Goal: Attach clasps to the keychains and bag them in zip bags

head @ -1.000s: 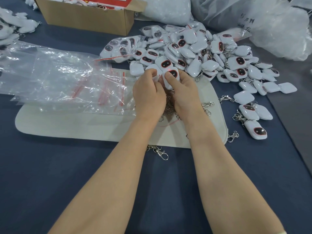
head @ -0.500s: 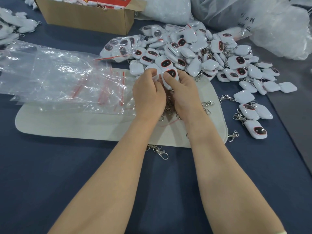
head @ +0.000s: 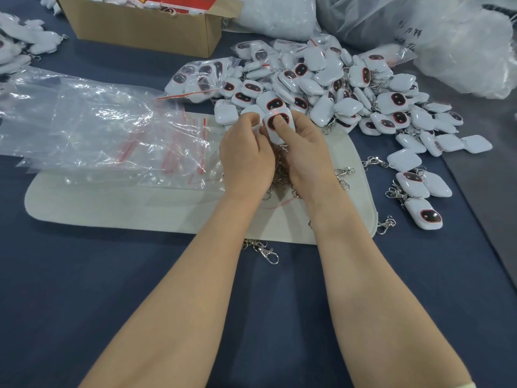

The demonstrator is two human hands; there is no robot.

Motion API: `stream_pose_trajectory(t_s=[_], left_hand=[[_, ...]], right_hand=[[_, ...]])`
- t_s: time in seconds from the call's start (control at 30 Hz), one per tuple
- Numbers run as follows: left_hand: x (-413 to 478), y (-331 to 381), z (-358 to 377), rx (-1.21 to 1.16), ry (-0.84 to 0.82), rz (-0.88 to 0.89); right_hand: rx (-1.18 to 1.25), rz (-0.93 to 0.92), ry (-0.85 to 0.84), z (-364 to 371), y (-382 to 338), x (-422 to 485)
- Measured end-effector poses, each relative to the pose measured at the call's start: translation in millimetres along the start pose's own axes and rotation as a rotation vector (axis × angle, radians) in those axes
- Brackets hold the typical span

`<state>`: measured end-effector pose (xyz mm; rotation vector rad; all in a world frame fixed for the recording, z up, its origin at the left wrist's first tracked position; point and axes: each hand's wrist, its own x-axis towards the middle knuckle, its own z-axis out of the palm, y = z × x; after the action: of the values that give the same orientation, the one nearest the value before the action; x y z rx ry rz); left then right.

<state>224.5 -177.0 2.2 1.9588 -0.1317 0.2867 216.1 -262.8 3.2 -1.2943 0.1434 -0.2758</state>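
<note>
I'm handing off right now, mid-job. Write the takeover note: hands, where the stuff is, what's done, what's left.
Hands: left hand and right hand both grip one white keychain above the grey mat, right thumb on its dark face. Whether its clasp is on is hidden.
Things: loose clasps lie on the mat around the hands, empty zip bags to the left, keychain pile beyond.
Done: a few filled bags at the pile's far left edge.
Left: most of the pile is unbagged.
</note>
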Motion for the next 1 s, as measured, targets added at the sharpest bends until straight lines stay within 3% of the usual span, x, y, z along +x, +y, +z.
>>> stream_pose_trajectory(t_s=[0.2,0.47,0.73,1.0], left_hand=[[0.5,-0.3,0.0,0.007,0.013,0.008],[-0.4,0.3,-0.3,0.013,0.008,0.014],[-0.9,0.9,-0.4,0.016,0.007,0.009],[-0.4,0.9,-0.6,0.010,0.004,0.004]], right_hand=[[0.049,0.086,0.052,3.4,-1.8,2.6],[-0.153,0.009,0.097,3.6,-0.3,3.0],[-0.076,0.062,0.114,5.1,2.0,5.3],[-0.129,0.003,0.101,3.9,0.6,1.8]])
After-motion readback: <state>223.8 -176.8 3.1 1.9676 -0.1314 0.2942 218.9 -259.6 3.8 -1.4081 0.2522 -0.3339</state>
